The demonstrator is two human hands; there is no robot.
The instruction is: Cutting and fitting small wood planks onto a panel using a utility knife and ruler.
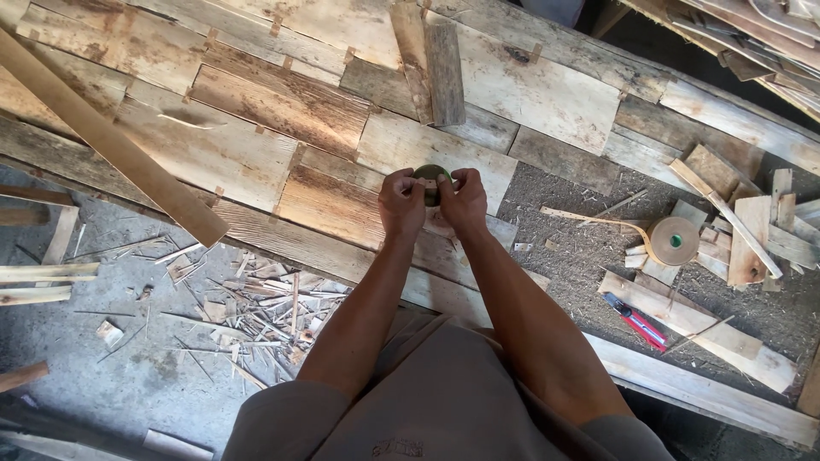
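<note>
Both my hands meet over a wooden panel (282, 111) made of joined veneer pieces. My left hand (401, 205) and my right hand (462, 201) together grip a small dark green roll of tape (430, 181), with a short brown strip pulled across its top between my fingertips. The roll is partly hidden by my fingers. The hands hover just above the panel's near edge.
A larger brown tape roll (673, 240) with a loose tail lies to the right among wood offcuts (735, 230). A red utility knife (636, 322) rests on a plank. A long slat (111, 141) crosses the left side. Wood slivers (256, 307) litter the concrete floor.
</note>
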